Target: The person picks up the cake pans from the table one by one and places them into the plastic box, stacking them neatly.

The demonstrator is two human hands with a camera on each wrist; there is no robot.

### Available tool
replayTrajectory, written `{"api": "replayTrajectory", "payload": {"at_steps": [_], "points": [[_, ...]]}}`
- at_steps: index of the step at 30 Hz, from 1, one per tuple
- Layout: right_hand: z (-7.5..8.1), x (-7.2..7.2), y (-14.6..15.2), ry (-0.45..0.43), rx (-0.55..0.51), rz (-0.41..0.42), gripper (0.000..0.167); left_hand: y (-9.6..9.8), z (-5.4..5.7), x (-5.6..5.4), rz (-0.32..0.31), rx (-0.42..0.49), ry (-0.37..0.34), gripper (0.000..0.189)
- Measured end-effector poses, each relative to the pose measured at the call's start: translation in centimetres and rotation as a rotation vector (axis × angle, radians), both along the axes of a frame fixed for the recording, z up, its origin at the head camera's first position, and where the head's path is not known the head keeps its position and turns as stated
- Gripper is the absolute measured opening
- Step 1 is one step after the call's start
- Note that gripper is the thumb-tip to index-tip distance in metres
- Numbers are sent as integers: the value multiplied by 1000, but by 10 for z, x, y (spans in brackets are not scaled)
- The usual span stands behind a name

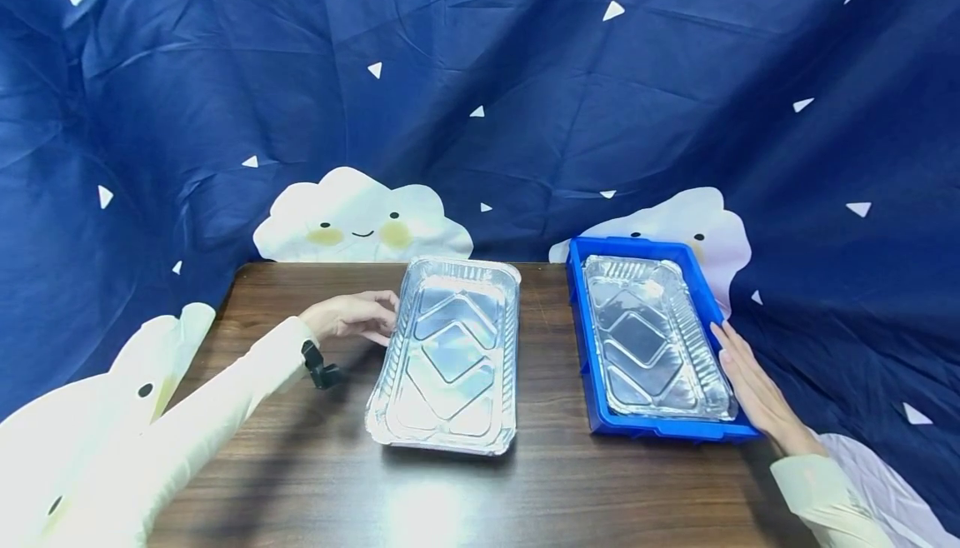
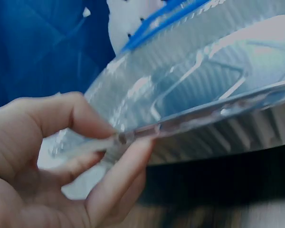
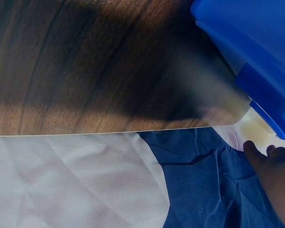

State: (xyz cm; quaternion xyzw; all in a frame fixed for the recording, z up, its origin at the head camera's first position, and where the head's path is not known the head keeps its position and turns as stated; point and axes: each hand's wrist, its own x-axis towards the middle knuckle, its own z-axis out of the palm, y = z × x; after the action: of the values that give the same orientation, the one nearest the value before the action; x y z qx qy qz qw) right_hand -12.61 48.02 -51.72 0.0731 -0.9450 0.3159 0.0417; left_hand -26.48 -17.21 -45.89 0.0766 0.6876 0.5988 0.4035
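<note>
My left hand (image 1: 352, 317) pinches the left rim of a silver foil tray (image 1: 453, 356) with ridged sides and a zigzag-pressed base. In the left wrist view, thumb and fingers grip that rim from both sides, and dark shadow lies under the tray (image 2: 218, 133). To the right stands a blue plastic bin (image 1: 592, 398), holding another foil tray (image 1: 641, 340). With fingers extended, my right hand (image 1: 761, 398) rests along the bin's right outer side. Only part of this hand (image 3: 278, 183) shows in the right wrist view, beside the bin's blue wall (image 3: 251, 42).
The brown wooden table (image 1: 555, 481) ends at the back against a dark blue curtain (image 1: 525, 98) with white clouds and triangles. The bin stands close to the table's right edge. A black band with a mount (image 1: 318, 365) is on the left wrist.
</note>
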Motion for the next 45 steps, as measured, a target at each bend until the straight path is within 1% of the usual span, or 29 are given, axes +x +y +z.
{"api": "replayTrajectory", "payload": {"at_steps": [4,5,9,16,20,25,30,36,39,45], "points": [[1,1,0,-6,1,-4,57,13,9,2,70,22,-3,27],[1,1,0,-6,2,-4,57,16,11,3,81,29,-2,30],[1,1,0,-7,3,-10,57,30,21,4,126,40,-6,31],[0,0,0,3,3,-7,56,61,35,2,208,6,-24,33],[0,-1,0,9,-9,1,56,77,42,1,230,5,-25,33],[0,-1,1,16,-9,9,56,96,49,-1,231,18,-19,29],[-1,0,2,14,-15,8,56,117,53,-3,276,21,-36,30],[-2,0,1,3,-24,9,56,141,52,-3,340,34,-57,36],[-1,0,1,6,-25,9,56,154,52,-3,358,40,-53,35],[0,1,1,17,-29,16,56,181,52,-2,363,51,-22,37]]}}
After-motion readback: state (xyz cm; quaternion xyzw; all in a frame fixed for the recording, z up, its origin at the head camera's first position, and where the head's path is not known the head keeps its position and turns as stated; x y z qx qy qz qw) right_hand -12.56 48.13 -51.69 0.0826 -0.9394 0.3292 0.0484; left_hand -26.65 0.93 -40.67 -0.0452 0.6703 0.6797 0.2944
